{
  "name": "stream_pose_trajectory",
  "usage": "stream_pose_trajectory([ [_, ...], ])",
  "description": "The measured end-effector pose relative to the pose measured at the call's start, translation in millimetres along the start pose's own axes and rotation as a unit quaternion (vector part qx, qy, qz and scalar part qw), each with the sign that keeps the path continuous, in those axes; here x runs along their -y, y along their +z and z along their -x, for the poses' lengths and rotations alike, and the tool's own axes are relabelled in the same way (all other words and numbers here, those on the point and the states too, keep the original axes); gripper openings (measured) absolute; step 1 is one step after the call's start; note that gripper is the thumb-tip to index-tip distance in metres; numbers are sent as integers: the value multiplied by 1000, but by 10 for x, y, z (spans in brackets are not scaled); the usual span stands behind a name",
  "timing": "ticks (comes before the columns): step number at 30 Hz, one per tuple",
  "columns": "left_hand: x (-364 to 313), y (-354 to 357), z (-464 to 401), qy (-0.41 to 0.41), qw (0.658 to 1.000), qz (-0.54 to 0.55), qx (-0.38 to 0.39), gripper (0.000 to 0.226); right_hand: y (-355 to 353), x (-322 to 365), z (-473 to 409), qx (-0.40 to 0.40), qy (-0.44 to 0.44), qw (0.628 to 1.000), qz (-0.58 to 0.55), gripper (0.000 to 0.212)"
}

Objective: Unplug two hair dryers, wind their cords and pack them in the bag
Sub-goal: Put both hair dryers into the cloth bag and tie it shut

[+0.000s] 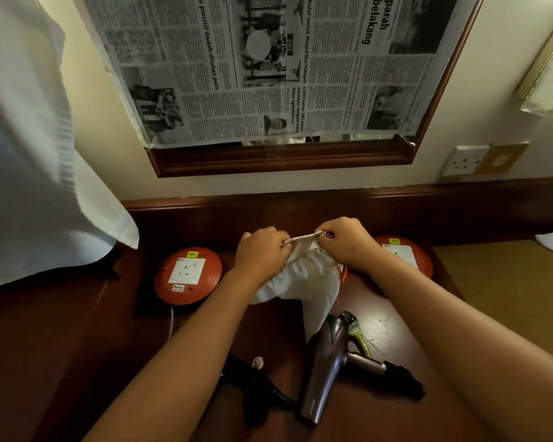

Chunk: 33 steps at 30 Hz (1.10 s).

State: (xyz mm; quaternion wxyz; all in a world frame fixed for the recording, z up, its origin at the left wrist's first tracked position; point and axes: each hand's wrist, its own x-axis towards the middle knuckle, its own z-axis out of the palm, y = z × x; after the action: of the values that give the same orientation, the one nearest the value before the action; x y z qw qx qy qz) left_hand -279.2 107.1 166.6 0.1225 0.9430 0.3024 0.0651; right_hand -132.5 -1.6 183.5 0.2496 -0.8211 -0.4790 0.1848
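A cream drawstring bag (310, 279) hangs above the dark wooden desk (115, 352), its mouth stretched between my hands. My left hand (264, 252) pinches the rim on the left and my right hand (348, 242) pinches it on the right. Below the bag lies a metallic purple-brown hair dryer (324, 374) with its cord end at the handle. A black hair dryer (256, 393) lies left of it, partly hidden under my left forearm.
Two red round socket reels stand at the back of the desk, one on the left (187, 275) and one on the right (406, 255). A wall socket (465, 160) is at the right. White cloth (29, 154) hangs at left; a newspaper-covered mirror (268, 68) is above.
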Motion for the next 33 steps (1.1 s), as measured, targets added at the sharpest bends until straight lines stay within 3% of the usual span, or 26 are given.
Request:
stream_pose_trajectory([
  [3, -6, -7, -10, -45, 998, 46, -9, 31, -5, -68, 45, -10, 8, 998, 60, 23],
  [9, -64, -46, -45, -93, 995, 32, -35, 31, -13, -148, 123, -35, -6, 988, 153, 25],
  [14, 232, -62, -35, -180, 978, 95, -46, 31, -179, -320, 188, -47, 35, 991, 123, 22],
  [20, 209, -53, 2, -183, 972, 133, -57, 38, -143, -306, 168, -57, 75, 995, 35, 26],
  [25, 95, 36, -14, -200, 952, 219, -74, 38, -120, -194, 147, -30, 80, 995, 52, 31],
  [30, 277, 212, 129, -155, 976, 154, 27, 9, -254, -131, 78, -81, 121, 988, 50, 34],
  [33, 441, 232, 269, -140, 977, 144, 77, 6, -309, -170, 59, -86, 123, 987, 60, 34],
])
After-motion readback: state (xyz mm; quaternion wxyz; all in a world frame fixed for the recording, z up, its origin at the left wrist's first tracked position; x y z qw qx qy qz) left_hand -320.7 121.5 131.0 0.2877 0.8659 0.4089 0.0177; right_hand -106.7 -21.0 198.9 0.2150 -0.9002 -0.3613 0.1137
